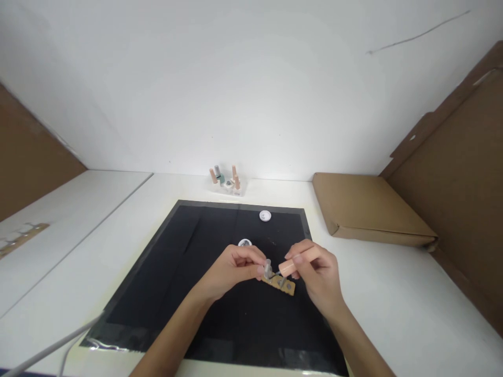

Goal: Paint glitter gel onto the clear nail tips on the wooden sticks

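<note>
Between the thumb and fingers of my left hand is a small translucent false nail tip, held upright over the black mat. My right hand grips a nail polish brush by its peach cap. The brush end points left at the nail tip; whether the bristles touch it I cannot tell. Just below both hands lies a wooden strip with round grey spots, its left end partly hidden by my left hand. Behind my left hand a white dish shows in part.
Another small white dish sits toward the back of the black mat. Nail polish bottles stand in a clear tray by the wall. A cardboard box lies at right. At far left is another wooden strip; a cable crosses the front left.
</note>
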The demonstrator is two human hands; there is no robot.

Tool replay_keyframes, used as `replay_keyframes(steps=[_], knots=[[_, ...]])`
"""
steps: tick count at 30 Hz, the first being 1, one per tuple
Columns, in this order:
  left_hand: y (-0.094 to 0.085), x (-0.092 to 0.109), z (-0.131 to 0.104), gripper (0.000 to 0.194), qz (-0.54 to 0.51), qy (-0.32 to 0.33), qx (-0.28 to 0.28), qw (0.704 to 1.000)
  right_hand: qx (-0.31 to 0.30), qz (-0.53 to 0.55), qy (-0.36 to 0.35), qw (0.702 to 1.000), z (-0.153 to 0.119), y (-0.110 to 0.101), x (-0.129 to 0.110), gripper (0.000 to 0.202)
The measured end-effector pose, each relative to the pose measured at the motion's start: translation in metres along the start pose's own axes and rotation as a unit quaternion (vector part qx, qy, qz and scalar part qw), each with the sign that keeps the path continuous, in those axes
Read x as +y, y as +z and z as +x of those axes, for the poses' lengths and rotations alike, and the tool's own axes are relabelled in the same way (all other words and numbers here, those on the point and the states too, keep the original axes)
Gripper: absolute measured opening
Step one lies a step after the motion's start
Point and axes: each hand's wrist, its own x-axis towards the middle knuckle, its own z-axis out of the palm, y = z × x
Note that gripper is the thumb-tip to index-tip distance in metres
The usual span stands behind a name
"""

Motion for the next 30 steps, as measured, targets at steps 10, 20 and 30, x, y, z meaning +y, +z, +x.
replay_keyframes(steps=[10, 20, 30], knots=[[0.0011, -0.0013, -0.0004, 0.012, -0.020, 0.001, -0.020, 1.000, 0.029, -0.026, 0.000, 0.999, 0.0006, 0.0027, 0.0012, 0.022], [-0.0021, -0.0058, -0.0015, 0.016, -0.040, -0.011, -0.015, 0.999, 0.088, 0.015, 0.015, 0.996, -0.0017, 0.0043, 0.0048, 0.023], [-0.0017, -0.0052, -0.0020, 0.018, -0.036, -0.018, -0.025, 0.999, 0.030, -0.048, 0.003, 0.998, -0.0004, 0.0055, -0.0020, 0.019]])
